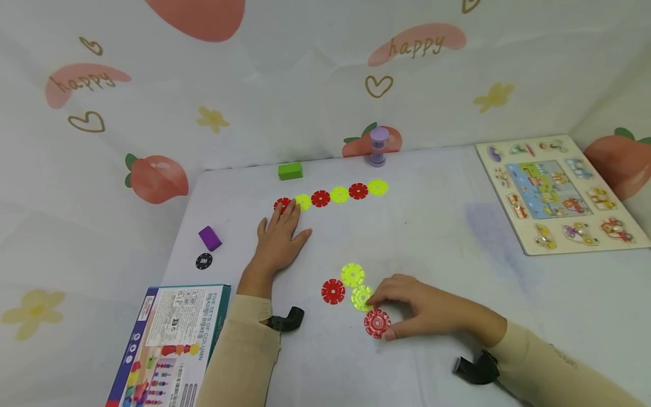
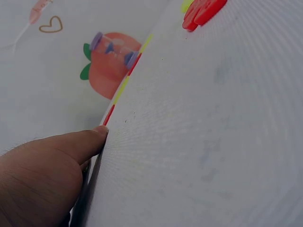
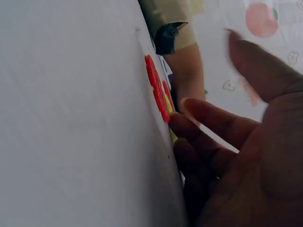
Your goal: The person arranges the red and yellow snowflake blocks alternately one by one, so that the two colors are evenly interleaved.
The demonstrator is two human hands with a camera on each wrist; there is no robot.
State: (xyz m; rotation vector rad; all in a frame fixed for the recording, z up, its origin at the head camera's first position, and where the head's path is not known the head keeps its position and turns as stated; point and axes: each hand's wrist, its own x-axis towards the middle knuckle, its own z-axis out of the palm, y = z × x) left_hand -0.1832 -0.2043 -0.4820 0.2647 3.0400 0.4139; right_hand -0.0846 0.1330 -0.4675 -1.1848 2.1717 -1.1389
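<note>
Notched plastic discs in red and yellow lie on the white tabletop. At the back they form an alternating row, from a red disc (image 1: 282, 204) on the left to a yellow disc (image 1: 378, 187) on the right. My left hand (image 1: 277, 244) rests flat with its fingertips on that left red disc, partly covering it. My right hand (image 1: 422, 308) reaches in from the right, thumb and fingers apart, around a nearer red disc (image 1: 377, 323). Its index fingertip is right at a yellow disc (image 1: 362, 298). Beside these lie another yellow disc (image 1: 353, 275) and a red disc (image 1: 333, 291).
A green block (image 1: 290, 171) and a purple hourglass (image 1: 378, 147) stand at the back edge. On the left are a purple block (image 1: 210, 238), a black round chip (image 1: 204, 261) and a printed box (image 1: 173, 339). A wooden picture puzzle (image 1: 559, 195) lies at right.
</note>
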